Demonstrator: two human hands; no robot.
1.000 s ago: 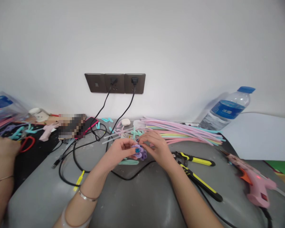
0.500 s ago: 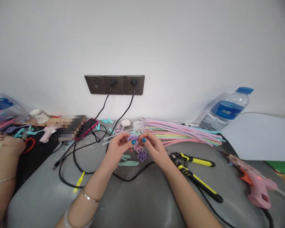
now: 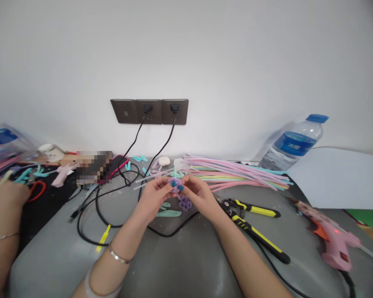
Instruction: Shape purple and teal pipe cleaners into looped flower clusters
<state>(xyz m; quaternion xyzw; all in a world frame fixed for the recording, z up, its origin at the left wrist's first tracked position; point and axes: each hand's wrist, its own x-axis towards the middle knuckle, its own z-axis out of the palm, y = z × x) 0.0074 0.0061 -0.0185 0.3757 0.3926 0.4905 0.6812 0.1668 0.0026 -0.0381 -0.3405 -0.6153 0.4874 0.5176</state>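
Nearby, the grey counter [image 3: 174, 265] spreads between the forearms, giving the elbows room; yellow-black pliers [image 3: 257, 236] crowd the right one. Centrally, a darker purple flower [image 3: 185, 203] shows just nearer than the lighter purple flower [image 3: 175, 186] pinched in the grip of left hand [image 3: 152, 199] and right hand [image 3: 202, 198]. Beyond, pastel stems [image 3: 236, 171] stretch right below the wall [image 3: 236, 62].

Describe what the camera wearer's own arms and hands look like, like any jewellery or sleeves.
No sleeves or gloves show. The left hand has a glossy blue thumbnail, with a slim silver bracelet and a thicker, pale bangle farther up. The right hand has a matching blue thumbnail; no jewellery is visible on that side.
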